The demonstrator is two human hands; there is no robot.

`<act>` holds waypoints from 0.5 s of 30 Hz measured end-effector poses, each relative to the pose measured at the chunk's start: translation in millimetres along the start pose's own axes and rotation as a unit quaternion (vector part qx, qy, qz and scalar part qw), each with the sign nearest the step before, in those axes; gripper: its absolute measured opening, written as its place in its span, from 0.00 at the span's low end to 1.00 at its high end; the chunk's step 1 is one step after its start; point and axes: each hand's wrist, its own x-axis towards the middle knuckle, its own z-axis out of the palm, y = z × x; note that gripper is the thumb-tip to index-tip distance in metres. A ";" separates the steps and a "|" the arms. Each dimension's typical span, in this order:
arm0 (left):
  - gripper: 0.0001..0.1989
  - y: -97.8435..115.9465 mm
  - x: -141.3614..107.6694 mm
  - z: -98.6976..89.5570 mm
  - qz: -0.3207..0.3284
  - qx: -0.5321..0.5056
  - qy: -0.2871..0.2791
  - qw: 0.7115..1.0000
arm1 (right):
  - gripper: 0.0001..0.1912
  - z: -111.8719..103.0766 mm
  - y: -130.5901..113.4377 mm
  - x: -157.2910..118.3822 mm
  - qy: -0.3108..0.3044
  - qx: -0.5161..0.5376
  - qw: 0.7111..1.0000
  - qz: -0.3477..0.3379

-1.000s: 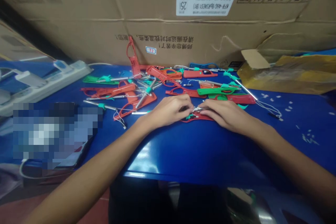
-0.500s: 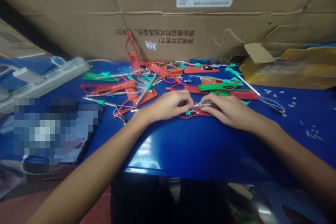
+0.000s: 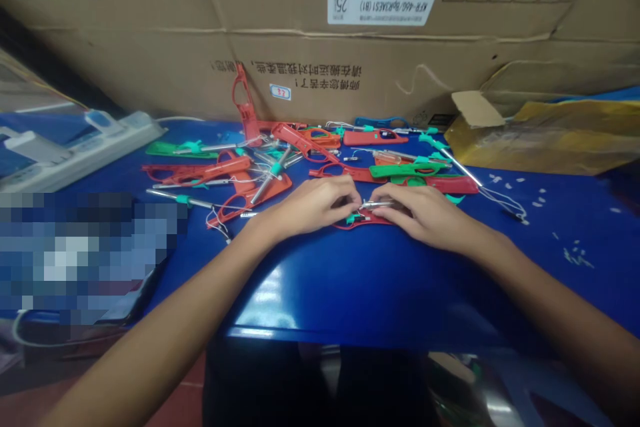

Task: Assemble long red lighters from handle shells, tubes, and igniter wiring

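Near the middle of the blue table, a red plastic casing point(image 3: 376, 217) lies under both hands, with a small green part point(image 3: 353, 219) at its left end. My right hand point(image 3: 420, 212) grips a thin metal tube point(image 3: 377, 204) between thumb and fingers, just above the casing. The fingers of my left hand point(image 3: 330, 201) are pinched together at the tube's left end, beside a thin white wire. What sits between those left fingertips is too small to make out.
Behind the hands lie several red casings point(image 3: 220, 168), green casings point(image 3: 410, 169) and metal tubes with wires. A cardboard box point(image 3: 200, 7) stands at the back. Left are a power strip point(image 3: 95, 153) and a blurred-out object. White scraps point(image 3: 540, 199) lie right.
The whole view has shifted a little, so the table items appear further left. Both hands keep nearly the same pose over the red casing, close together.
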 end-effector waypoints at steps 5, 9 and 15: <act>0.09 8.7 -0.3 -6.4 -0.019 -0.021 -0.024 0.999 | 0.08 -3.5 -4.1 -1.3 -0.023 0.024 0.999 0.004; 0.10 6.4 -1.2 -13.4 -0.021 -0.046 -0.015 0.999 | 0.08 -4.0 -5.8 -0.3 -0.025 0.024 0.999 0.006; 0.12 -5.0 -6.3 -30.1 -0.087 -0.070 -0.074 0.991 | 0.10 -4.9 -5.2 1.6 -0.022 0.032 0.999 0.007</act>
